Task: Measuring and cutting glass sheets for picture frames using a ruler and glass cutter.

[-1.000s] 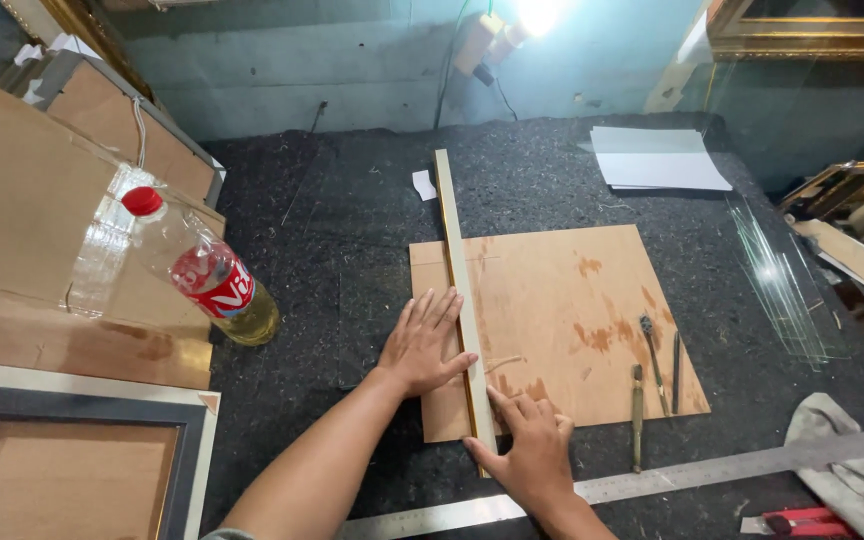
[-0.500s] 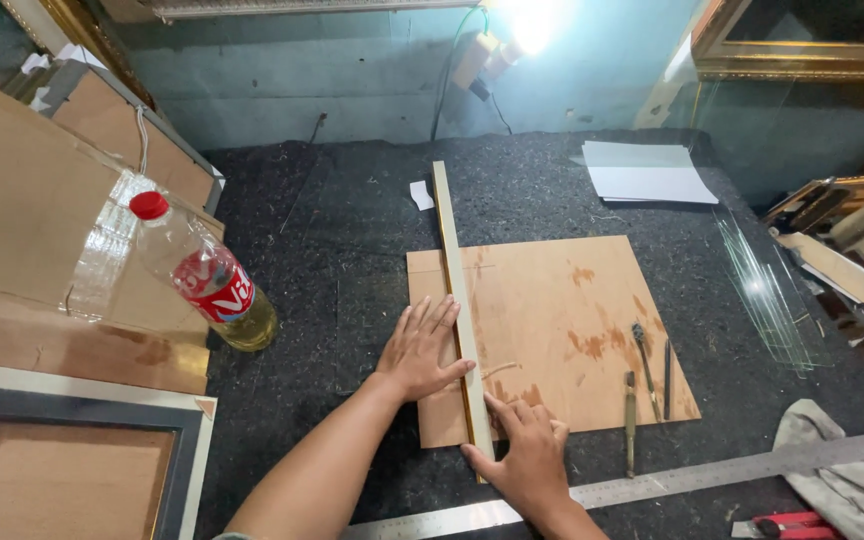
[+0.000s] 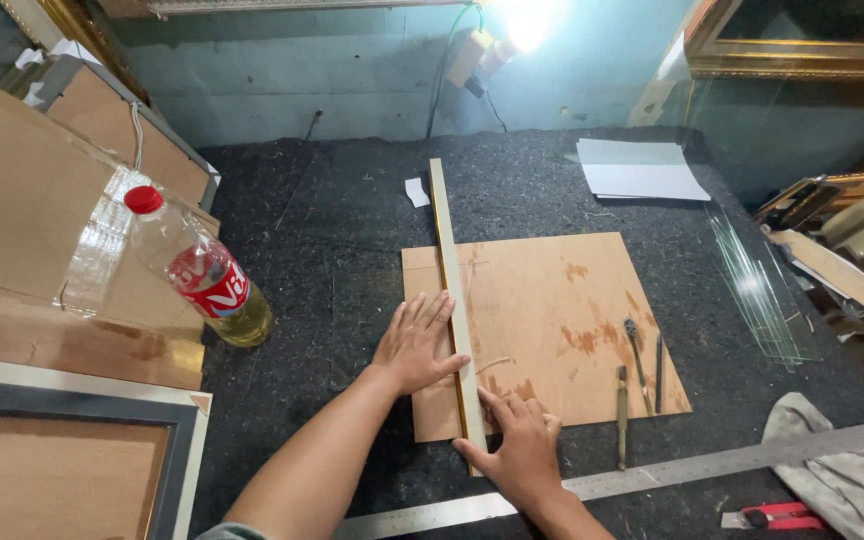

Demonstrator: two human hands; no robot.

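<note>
Left hand (image 3: 414, 345): I press it spread flat, pinning the wooden strip (image 3: 449, 290) against the plywood sheet (image 3: 562, 310).
Right hand (image 3: 520, 445): my fingers pinch the strip's near end, steadying it as a straightedge.

One plywood board (image 3: 562, 320), one wooden strip (image 3: 449, 290) across it, two hands (image 3: 414, 345) (image 3: 522, 450) on the strip, one bottle (image 3: 197, 265) left of the board, one steel ruler (image 3: 652, 475) below it
</note>
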